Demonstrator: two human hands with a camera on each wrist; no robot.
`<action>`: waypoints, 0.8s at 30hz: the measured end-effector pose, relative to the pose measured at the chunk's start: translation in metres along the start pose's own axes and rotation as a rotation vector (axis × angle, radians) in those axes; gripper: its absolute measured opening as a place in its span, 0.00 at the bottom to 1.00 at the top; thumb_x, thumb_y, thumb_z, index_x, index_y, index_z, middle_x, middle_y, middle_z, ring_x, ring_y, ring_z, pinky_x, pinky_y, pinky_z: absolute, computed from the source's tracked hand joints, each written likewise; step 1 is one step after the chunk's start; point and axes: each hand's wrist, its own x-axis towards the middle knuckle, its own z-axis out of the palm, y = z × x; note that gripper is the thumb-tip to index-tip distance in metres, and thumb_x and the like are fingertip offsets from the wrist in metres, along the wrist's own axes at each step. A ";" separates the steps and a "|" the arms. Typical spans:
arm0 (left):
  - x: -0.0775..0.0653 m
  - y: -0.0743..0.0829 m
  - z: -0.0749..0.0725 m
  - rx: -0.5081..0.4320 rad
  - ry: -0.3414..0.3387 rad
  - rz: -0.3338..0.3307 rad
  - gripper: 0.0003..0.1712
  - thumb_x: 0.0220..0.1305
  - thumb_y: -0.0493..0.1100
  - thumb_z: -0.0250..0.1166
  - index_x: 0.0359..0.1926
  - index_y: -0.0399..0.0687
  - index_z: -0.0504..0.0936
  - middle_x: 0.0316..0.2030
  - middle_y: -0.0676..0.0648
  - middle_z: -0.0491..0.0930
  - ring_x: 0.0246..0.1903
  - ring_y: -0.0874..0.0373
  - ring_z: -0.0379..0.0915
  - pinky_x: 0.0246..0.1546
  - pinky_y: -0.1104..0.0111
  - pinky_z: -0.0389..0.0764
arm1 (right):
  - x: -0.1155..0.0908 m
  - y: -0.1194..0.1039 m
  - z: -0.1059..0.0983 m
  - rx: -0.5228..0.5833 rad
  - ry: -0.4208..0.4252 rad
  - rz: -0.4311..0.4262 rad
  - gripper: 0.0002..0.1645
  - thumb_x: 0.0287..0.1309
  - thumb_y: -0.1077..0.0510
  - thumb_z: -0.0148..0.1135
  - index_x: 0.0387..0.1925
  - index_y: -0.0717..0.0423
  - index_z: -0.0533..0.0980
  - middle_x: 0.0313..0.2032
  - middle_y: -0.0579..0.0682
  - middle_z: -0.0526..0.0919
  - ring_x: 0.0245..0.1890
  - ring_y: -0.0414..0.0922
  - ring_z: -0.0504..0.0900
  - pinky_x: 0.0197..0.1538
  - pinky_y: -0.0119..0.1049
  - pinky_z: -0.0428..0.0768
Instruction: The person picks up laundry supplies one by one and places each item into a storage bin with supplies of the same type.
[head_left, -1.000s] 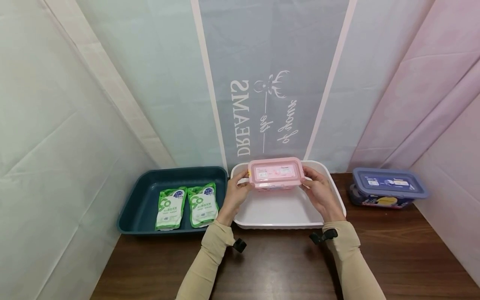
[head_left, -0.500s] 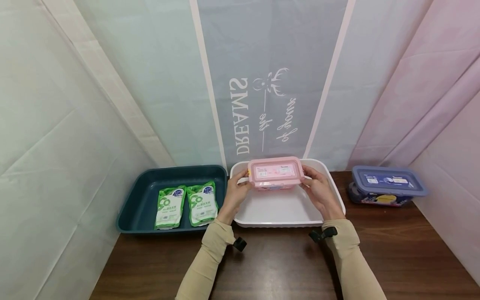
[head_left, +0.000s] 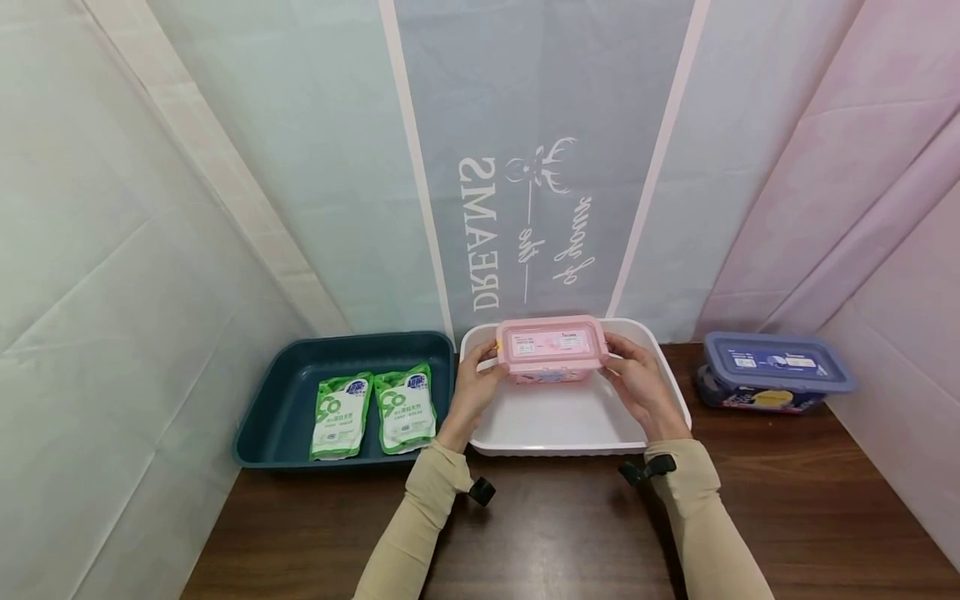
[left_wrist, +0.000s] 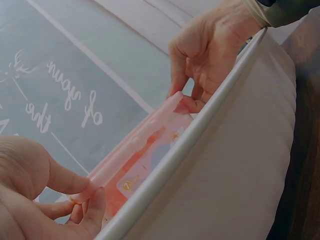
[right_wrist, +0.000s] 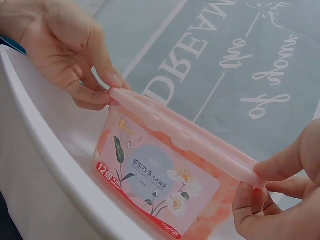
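Note:
A pink lidded box of laundry pods is at the back of the white tray. My left hand grips the lid's left end, and my right hand grips its right end. In the right wrist view the flowered front label of the box shows, with thumbs and fingers pinching the lid's corners. From the left wrist view, the tray's rim hides the lower part of the box. Whether its bottom touches the tray floor I cannot tell.
On the left stands a dark green tray with two green-and-white pouches lying in it. A blue lidded box sits on the brown table at the right. A printed curtain closes off the back.
Both hands keep hold of the pink box of laundry pods, which sits very slightly lower against the white tray than a second ago. The other things stay where they were.

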 end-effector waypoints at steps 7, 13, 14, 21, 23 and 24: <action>0.001 -0.003 -0.001 -0.012 0.005 0.002 0.29 0.72 0.31 0.66 0.72 0.39 0.76 0.60 0.36 0.77 0.52 0.44 0.81 0.53 0.66 0.84 | -0.001 0.000 0.000 0.029 0.030 0.020 0.34 0.77 0.70 0.53 0.79 0.70 0.59 0.51 0.43 0.77 0.47 0.36 0.77 0.52 0.26 0.81; 0.002 -0.003 -0.002 -0.014 -0.009 -0.006 0.28 0.73 0.33 0.65 0.72 0.40 0.77 0.60 0.36 0.77 0.55 0.45 0.80 0.55 0.65 0.85 | -0.001 -0.001 0.002 0.034 0.048 0.034 0.33 0.79 0.68 0.53 0.79 0.69 0.59 0.52 0.43 0.75 0.49 0.36 0.75 0.54 0.25 0.80; 0.002 -0.003 -0.002 -0.015 -0.010 -0.008 0.28 0.74 0.33 0.65 0.72 0.40 0.76 0.60 0.36 0.77 0.55 0.45 0.80 0.55 0.65 0.85 | 0.000 -0.001 0.002 0.035 0.050 0.036 0.33 0.79 0.68 0.53 0.79 0.70 0.59 0.52 0.44 0.74 0.50 0.36 0.75 0.54 0.25 0.80; 0.002 -0.004 -0.002 -0.009 -0.006 -0.018 0.28 0.74 0.34 0.65 0.73 0.40 0.76 0.61 0.37 0.77 0.58 0.45 0.78 0.56 0.65 0.85 | 0.001 -0.001 0.002 0.030 0.061 0.048 0.34 0.79 0.68 0.52 0.80 0.69 0.58 0.56 0.45 0.73 0.52 0.37 0.75 0.55 0.24 0.80; 0.002 -0.004 -0.002 -0.006 -0.005 -0.019 0.28 0.75 0.35 0.65 0.73 0.40 0.77 0.62 0.37 0.78 0.60 0.45 0.77 0.56 0.65 0.84 | 0.001 -0.001 0.002 0.028 0.061 0.051 0.34 0.79 0.68 0.52 0.80 0.68 0.58 0.57 0.46 0.72 0.53 0.37 0.75 0.55 0.24 0.80; 0.002 -0.004 -0.002 -0.003 -0.004 -0.020 0.27 0.75 0.35 0.65 0.73 0.40 0.77 0.62 0.37 0.78 0.61 0.45 0.76 0.56 0.66 0.83 | 0.001 -0.001 0.001 0.028 0.061 0.051 0.34 0.79 0.68 0.52 0.80 0.68 0.58 0.58 0.46 0.72 0.53 0.37 0.75 0.55 0.24 0.80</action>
